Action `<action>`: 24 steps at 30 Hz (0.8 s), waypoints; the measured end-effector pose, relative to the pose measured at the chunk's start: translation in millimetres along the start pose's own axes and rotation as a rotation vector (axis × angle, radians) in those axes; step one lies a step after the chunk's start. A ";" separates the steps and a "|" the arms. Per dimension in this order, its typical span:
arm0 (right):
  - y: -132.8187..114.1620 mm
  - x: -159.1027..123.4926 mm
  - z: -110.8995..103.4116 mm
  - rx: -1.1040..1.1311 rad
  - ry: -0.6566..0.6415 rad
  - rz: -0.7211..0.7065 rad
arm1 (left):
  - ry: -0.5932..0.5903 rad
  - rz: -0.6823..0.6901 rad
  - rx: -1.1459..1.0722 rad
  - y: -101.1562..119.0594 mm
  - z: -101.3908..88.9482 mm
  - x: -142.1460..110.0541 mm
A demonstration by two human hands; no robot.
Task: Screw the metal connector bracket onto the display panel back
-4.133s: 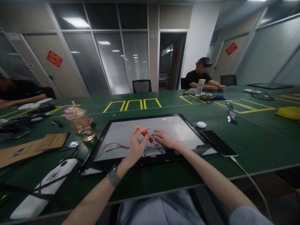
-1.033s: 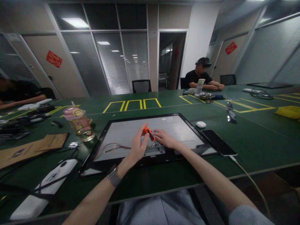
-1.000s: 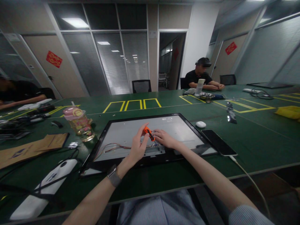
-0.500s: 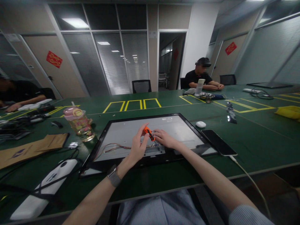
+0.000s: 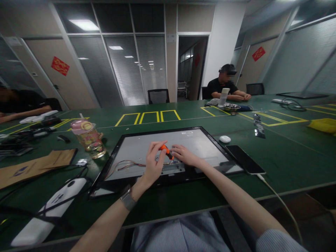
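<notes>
An orange and black screwdriver (image 5: 168,152) tilts in the grip of my left hand (image 5: 154,161), its tip down at a metal strip (image 5: 173,168) along the near side of a flat display panel (image 5: 147,144). The panel lies back side up, with a grey metal sheet inside a black frame. My right hand (image 5: 185,155) rests on the panel just right of the screwdriver, its fingers stretched toward the tip; whether they pinch anything small is hidden. Thin coloured wires (image 5: 126,163) run over the panel left of my left hand.
A pink-lidded cup (image 5: 88,136), a brown paper bag (image 5: 39,166) and a white power strip (image 5: 49,210) lie to the left. At right are a phone (image 5: 245,159) on a cable and a white earphone case (image 5: 225,139). Two people sit at the table's far sides.
The screwdriver's handle has turned a little in my left hand, and its fingers have shifted slightly. My right hand stays put. At far left, the other person's hand has drawn back.
</notes>
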State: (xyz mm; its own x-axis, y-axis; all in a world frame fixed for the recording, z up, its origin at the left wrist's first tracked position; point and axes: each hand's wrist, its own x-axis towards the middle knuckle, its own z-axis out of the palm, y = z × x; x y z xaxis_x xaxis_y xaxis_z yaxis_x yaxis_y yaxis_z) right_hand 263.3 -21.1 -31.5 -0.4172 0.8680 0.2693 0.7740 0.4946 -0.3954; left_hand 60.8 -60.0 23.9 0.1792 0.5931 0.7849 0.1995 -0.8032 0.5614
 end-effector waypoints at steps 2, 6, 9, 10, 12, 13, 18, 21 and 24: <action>1.5 0.1 0.7 0.012 -0.003 -0.008 | -0.009 -0.028 -0.040 0.2 0.8 -1.1; 3.4 0.7 1.6 0.031 0.007 -0.013 | -0.041 -0.087 -0.129 -1.5 1.7 -0.9; 1.9 0.6 0.7 0.023 0.000 -0.007 | -0.005 -0.094 -0.117 -2.0 1.3 2.3; 1.0 0.4 0.1 0.021 0.001 -0.007 | 0.014 -0.099 -0.106 -1.6 1.1 3.6; -0.7 -0.3 -1.0 0.021 0.011 -0.005 | 0.038 -0.117 -0.094 -0.4 0.6 5.6; -1.3 -0.6 -1.4 0.022 0.013 -0.004 | 0.043 -0.126 -0.095 0.3 0.3 6.1; -1.3 -1.2 -1.8 0.016 0.011 -0.006 | 0.018 -0.167 -0.159 0.3 -0.3 5.1; -0.1 -0.8 -0.8 0.017 0.007 -0.012 | -0.005 -0.185 -0.200 -1.2 0.1 3.9; 0.7 -0.4 0.5 0.020 0.018 -0.013 | -0.008 -0.174 -0.214 -2.4 1.2 3.4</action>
State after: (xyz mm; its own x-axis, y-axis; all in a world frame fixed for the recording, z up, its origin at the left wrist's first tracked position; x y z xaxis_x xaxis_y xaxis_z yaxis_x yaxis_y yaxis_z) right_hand 263.8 -21.1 -32.4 -0.4186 0.8606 0.2902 0.7587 0.5070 -0.4090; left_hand 62.1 -56.0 24.9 0.1680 0.7232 0.6698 0.0205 -0.6819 0.7311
